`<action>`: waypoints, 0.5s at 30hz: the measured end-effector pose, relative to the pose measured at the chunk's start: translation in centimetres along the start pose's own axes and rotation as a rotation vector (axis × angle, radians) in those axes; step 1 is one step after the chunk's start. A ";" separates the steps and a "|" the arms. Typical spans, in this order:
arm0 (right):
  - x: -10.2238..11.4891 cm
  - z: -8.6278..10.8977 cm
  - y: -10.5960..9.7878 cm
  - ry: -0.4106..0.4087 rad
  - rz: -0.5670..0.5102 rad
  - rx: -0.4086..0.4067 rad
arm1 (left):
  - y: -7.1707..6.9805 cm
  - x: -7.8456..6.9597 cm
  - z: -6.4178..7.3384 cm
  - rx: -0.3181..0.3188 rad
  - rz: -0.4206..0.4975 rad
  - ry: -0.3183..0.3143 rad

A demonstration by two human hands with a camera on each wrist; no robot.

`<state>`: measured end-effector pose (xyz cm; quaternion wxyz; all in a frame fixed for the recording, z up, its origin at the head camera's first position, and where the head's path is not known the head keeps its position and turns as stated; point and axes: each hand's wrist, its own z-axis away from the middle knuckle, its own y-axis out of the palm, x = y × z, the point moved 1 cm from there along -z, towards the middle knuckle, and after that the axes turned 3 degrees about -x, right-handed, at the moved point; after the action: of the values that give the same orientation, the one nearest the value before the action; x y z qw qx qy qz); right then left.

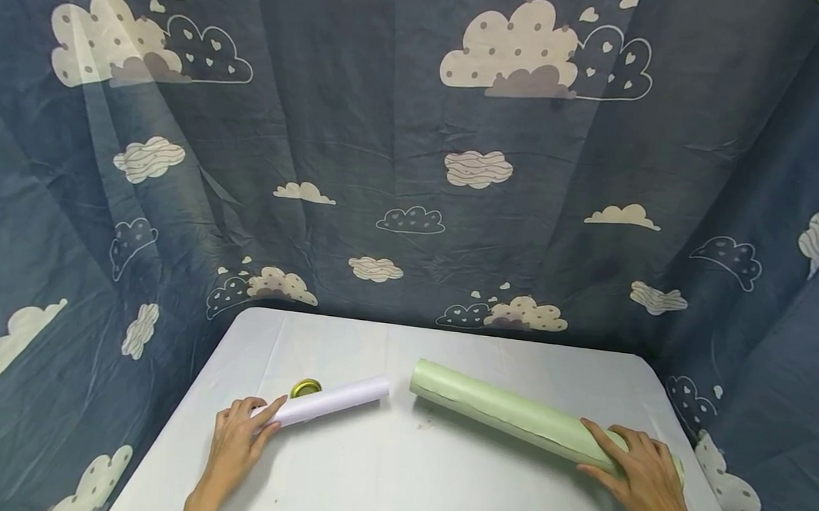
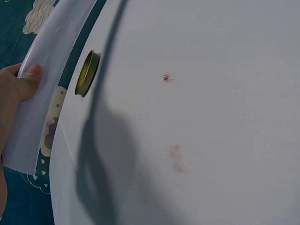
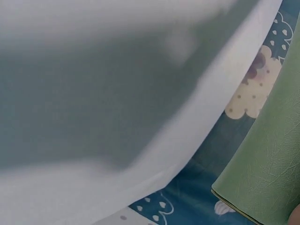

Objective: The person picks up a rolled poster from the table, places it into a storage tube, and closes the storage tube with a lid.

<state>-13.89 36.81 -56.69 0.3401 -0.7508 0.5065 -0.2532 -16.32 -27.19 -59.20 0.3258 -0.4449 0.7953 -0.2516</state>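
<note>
In the head view, the left hand grasps a slim white roll by its near left end, thumb on one side and fingers on the other. Just behind the roll, partly hidden by it, is a shallow gold lid on the white table. The right hand clasps a thicker pale green roll close to its right end, thumb on the near side, fingers over the top. The rolls' inner ends are near each other but apart. A blue cloud-print curtain hangs behind.

In the left wrist view, the thumb lies across the smooth white roll; the other fingers are mostly hidden. The gold lid is beside it, and reddish marks spot the tabletop.

In the right wrist view, the green roll shows an embossed surface and a layered end edge. Only a sliver of the right hand appears in the corner; its grip cannot be told from here.
</note>
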 end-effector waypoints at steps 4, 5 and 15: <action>0.5 0.5 0.0 0.010 -0.034 0.008 | 0.1 0.2 -0.5 0.013 0.006 -0.001; 0.7 0.5 0.1 0.010 -0.042 0.007 | 0.2 0.2 -0.7 0.016 0.009 -0.002; 1.6 0.7 0.4 0.003 -0.073 -0.001 | 0.5 -0.7 -1.6 0.035 0.089 0.015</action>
<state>-13.01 35.37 -57.39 0.3296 -0.7686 0.4792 -0.2665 -17.50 -26.15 -58.22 0.3385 -0.4013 0.8122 -0.2542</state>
